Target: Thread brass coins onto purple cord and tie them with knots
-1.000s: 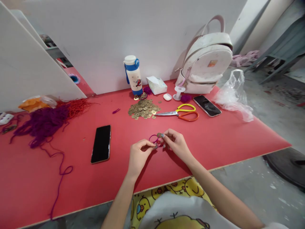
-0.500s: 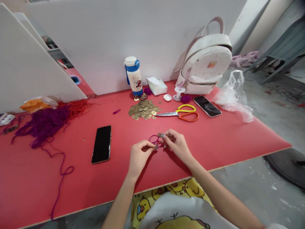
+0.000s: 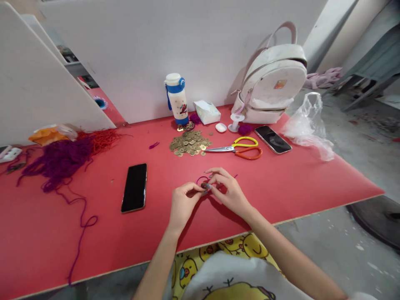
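Note:
My left hand pinches a thin purple cord, which makes a small loop beyond the fingertips. A small coin sits at the meeting fingertips, partly covered. My right hand has its thumb and forefinger closed at the coin and cord, its other fingers bent above. A loose cord end sticks out to the right behind this hand. Beyond both hands lies a heap of brass-coloured holed coins. Scissors with yellow and orange handles rest right of the heap, tips touching its edge.
A black phone lies left of my hands, with a purple yarn tangle farther left. At the back stand a bottle, a tissue pack, a spool and a white backpack. Another phone and a plastic bag lie right.
My right hand has brought the coin left and down to the left fingertips. A cord end now shows to the right of that hand. My left hand has stayed nearly in place.

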`<state>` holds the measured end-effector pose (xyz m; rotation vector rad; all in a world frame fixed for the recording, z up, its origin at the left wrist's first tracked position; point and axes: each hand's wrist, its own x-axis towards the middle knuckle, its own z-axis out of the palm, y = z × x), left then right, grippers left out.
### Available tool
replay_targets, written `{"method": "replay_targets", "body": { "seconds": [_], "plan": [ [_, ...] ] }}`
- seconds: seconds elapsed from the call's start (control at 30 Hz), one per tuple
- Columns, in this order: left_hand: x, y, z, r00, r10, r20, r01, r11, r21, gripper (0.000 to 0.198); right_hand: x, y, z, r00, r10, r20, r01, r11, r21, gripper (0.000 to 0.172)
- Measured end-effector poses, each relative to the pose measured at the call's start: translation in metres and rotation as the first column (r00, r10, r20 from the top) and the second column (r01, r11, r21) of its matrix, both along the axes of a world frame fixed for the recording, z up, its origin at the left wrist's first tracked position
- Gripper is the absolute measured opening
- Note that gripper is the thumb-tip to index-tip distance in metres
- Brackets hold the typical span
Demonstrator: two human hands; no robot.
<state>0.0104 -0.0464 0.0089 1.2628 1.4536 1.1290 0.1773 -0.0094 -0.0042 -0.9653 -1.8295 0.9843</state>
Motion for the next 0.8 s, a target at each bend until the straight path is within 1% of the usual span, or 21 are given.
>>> {"method": "replay_targets", "body": {
  "seconds": [0.1, 0.17, 0.27, 0.33, 0.43, 0.5, 0.57, 0.63, 0.7, 0.8],
  "plan": [
    [-0.001, 0.0, 0.0, 1.0, -0.003, -0.01, 0.003, 1.0, 0.01, 0.005, -0.001, -0.001, 0.0, 0.998, 0.069, -0.014, -0.068, 0.998, 0.005, 0.015],
    [-0.001, 0.0, -0.002, 1.0, -0.001, -0.015, 0.001, 1.0, 0.009, 0.005, -0.002, -0.001, -0.001, 0.997, 0.073, -0.006, -0.073, 0.997, -0.008, 0.015],
    [-0.002, 0.0, -0.004, 1.0, 0.001, -0.015, -0.001, 1.0, 0.008, 0.005, -0.001, 0.001, -0.004, 0.999, 0.034, 0.019, -0.033, 0.998, -0.058, 0.013],
    [-0.004, 0.001, -0.005, 1.0, 0.008, 0.013, -0.008, 1.0, 0.027, 0.005, 0.001, 0.003, -0.005, 1.0, 0.006, 0.028, -0.003, 0.997, -0.074, 0.013],
    [-0.008, -0.001, -0.002, 0.998, 0.049, 0.036, -0.052, 0.995, 0.082, 0.007, 0.006, 0.006, 0.0, 0.997, -0.063, 0.049, 0.066, 0.996, -0.061, 0.017],
    [-0.013, -0.004, 0.001, 0.995, 0.093, 0.033, -0.096, 0.989, 0.108, 0.007, 0.011, 0.006, 0.01, 0.993, -0.102, 0.051, 0.104, 0.994, -0.038, 0.021],
    [-0.019, -0.009, 0.002, 0.99, 0.137, 0.027, -0.139, 0.983, 0.117, 0.006, 0.016, 0.005, 0.024, 0.991, -0.131, -0.006, 0.131, 0.991, -0.011, 0.024],
    [-0.025, -0.014, 0.001, 0.985, 0.171, 0.017, -0.172, 0.978, 0.118, 0.005, 0.02, 0.003, 0.041, 0.976, -0.175, -0.129, 0.179, 0.984, 0.022, 0.024],
    [-0.029, -0.018, -0.002, 0.982, 0.188, 0.016, -0.188, 0.974, 0.123, 0.005, 0.023, 0.003, 0.058, 0.941, -0.216, -0.261, 0.243, 0.967, 0.075, 0.02],
    [-0.03, -0.021, -0.008, 0.982, 0.183, 0.04, -0.186, 0.973, 0.135, 0.005, 0.026, 0.007, 0.079, 0.885, -0.216, -0.412, 0.308, 0.936, 0.172, 0.026]
  ]
}}
